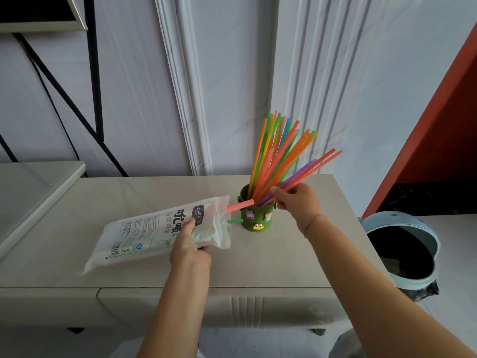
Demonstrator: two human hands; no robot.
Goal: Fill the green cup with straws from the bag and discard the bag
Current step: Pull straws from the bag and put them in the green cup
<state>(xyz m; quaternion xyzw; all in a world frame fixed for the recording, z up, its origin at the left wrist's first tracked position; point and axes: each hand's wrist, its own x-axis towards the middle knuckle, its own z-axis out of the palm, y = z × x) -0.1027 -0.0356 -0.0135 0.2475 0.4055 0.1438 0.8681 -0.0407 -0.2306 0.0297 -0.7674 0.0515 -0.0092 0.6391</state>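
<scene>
The filling step is in hand and looks close to done. The green cup (258, 215) stands on the pale surface (129, 202) just right of the frame's centre, already bristling with a fan of bright straws (277, 151) that lean up and to the right. The right hand (299, 202), right of the cup, has its fingers (280, 190) closed around a small bunch of purple and red straws whose lower ends sit at or just inside the cup's rim, so this bunch appears to be going in now. The left hand (191, 244), lower centre of the frame, grips the mouth end of the white plastic bag (154, 231), thumb on top and fingers curled beneath; the bag lies slanted on the surface to the left of the cup, its open mouth turned toward it. A red straw (240, 205) and a green straw (235, 221) poke out of that mouth, their tips in front of the cup's side. The next move likely calls for releasing the bunch so it settles into the cup, then drawing out those last two straws; whether more lie inside the bag cannot be told. After that the bag belongs in the pale blue bin (402, 254), which stands open on the floor at the right of the frame.
</scene>
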